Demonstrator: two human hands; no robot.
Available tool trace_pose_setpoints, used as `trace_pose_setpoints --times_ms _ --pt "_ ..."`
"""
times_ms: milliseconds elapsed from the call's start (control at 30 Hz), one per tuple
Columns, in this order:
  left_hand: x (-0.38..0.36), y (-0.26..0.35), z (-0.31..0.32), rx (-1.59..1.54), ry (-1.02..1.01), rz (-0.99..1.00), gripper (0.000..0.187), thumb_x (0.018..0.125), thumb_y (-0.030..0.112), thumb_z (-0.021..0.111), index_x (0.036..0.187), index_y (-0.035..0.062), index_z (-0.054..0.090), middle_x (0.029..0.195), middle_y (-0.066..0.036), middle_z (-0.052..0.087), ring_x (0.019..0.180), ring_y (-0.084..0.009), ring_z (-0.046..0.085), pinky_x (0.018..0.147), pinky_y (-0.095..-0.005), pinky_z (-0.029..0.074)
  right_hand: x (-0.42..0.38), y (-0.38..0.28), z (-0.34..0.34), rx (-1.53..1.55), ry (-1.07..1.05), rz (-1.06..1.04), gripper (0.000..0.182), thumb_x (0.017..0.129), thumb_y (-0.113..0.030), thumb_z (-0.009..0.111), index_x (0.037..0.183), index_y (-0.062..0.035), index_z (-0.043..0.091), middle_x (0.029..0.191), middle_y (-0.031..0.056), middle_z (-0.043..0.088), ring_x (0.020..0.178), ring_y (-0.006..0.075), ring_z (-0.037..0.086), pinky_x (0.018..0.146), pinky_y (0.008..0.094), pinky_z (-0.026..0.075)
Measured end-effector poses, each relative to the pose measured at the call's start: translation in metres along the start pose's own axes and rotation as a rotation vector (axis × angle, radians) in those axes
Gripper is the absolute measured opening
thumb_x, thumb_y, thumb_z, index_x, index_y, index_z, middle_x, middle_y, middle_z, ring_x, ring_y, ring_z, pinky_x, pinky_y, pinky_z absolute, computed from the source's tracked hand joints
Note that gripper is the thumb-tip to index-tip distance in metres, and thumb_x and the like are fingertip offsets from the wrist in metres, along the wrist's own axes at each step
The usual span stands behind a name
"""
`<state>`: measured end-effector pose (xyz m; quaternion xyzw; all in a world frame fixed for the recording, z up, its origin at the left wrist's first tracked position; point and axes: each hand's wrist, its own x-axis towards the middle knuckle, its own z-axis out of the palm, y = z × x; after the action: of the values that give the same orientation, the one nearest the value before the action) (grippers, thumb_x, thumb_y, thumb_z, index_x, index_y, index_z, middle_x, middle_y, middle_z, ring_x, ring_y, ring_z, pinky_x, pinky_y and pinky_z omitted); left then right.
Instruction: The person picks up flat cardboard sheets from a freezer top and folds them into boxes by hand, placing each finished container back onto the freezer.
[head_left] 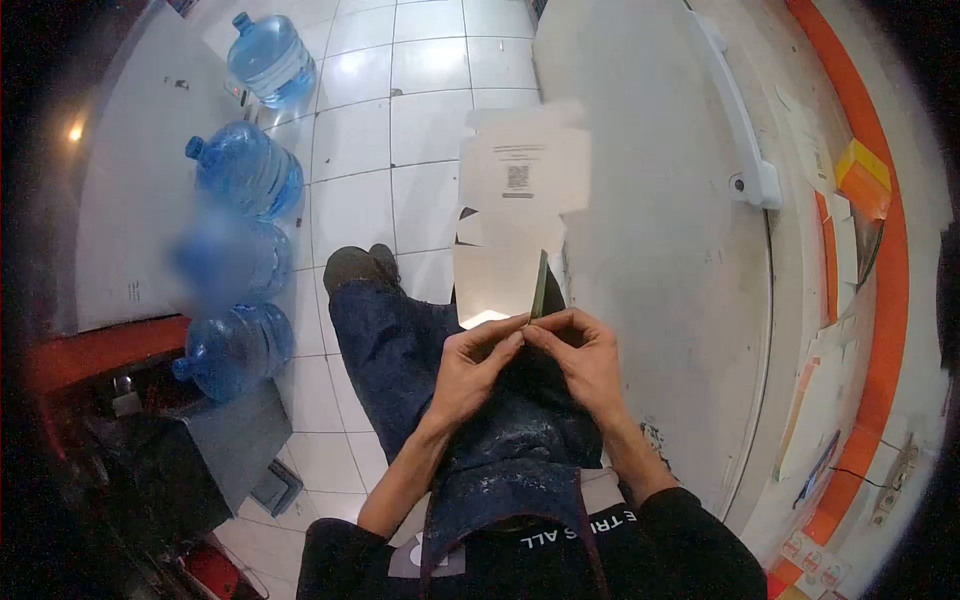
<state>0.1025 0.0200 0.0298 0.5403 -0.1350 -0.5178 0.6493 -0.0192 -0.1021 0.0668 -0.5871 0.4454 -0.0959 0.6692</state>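
Note:
An unfolded white cardboard box (pixel 500 270) with printed text and a square code on its far panel extends away from my lap. A narrow dark green edge (pixel 541 283) runs up its right side. My left hand (pixel 473 362) pinches the near edge of the cardboard between thumb and fingers. Close beside it, my right hand (pixel 580 352) pinches the same edge near the foot of the green strip. The fingertips of both hands almost touch above my dark apron.
Several blue water bottles (pixel 240 170) line the left side on the white tiled floor (pixel 350 140). A black box (pixel 160 470) stands at lower left. A large white door with a handle (pixel 745 140) lies to the right, beside an orange-edged shelf (pixel 880 330) holding flat cartons.

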Motion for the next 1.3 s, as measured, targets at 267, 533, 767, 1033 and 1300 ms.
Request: trace_pose_setpoints --times_ms 267,533,767,1033,1300 --pt "-0.003 -0.008 0.01 -0.026 -0.189 -0.186 0.032 0.097 0.018 0.067 0.121 -0.0025 0.067 0.109 -0.014 0.072 0.079 -0.0127 0.069 0.073 -0.0259 0.056 0.033 0.023 0.003 -0.067 0.165 -0.292 0.046 0.097 -0.022 0.065 0.134 0.0019 0.052 0.114 0.0213 0.067 0.105 0.0253 0.066 0.091 0.037 0.053" --pt "0.013 0.074 0.005 0.214 0.119 -0.093 0.036 0.095 0.029 0.069 0.105 -0.006 0.07 0.09 -0.012 0.072 0.051 -0.0106 0.061 0.044 -0.023 0.047 0.022 0.004 0.01 -0.541 0.241 -0.658 0.037 0.093 -0.005 0.061 0.13 -0.0036 0.062 0.119 0.0183 0.067 0.104 0.0328 0.067 0.087 0.0413 0.053" --pt "0.043 0.057 -0.008 -0.013 0.106 0.062 0.025 0.097 0.018 0.064 0.101 -0.0064 0.071 0.089 -0.009 0.072 0.077 -0.0154 0.07 0.072 -0.0271 0.059 0.018 0.002 0.014 -0.843 0.25 -0.92 0.037 0.082 -0.002 0.07 0.118 -0.0097 0.071 0.104 0.0093 0.067 0.091 0.027 0.064 0.078 0.0371 0.053" --pt "0.029 0.045 -0.002 0.194 0.216 0.363 0.022 0.093 0.008 0.07 0.112 -0.0037 0.07 0.097 -0.011 0.074 0.09 -0.016 0.07 0.079 -0.0294 0.059 0.017 -0.03 0.016 0.179 0.114 -0.126 0.021 0.094 -0.017 0.071 0.102 0.0022 0.069 0.088 0.004 0.071 0.081 0.0076 0.062 0.074 0.0257 0.051" --pt "0.025 0.03 0.001 0.306 0.278 0.422 0.027 0.089 0.01 0.074 0.114 -0.0001 0.071 0.104 -0.012 0.075 0.093 -0.015 0.07 0.082 -0.0294 0.056 0.026 -0.022 0.031 0.26 0.098 -0.128 0.022 0.092 -0.018 0.073 0.101 0.0022 0.07 0.092 0.0048 0.071 0.083 0.0091 0.063 0.077 0.0246 0.051"
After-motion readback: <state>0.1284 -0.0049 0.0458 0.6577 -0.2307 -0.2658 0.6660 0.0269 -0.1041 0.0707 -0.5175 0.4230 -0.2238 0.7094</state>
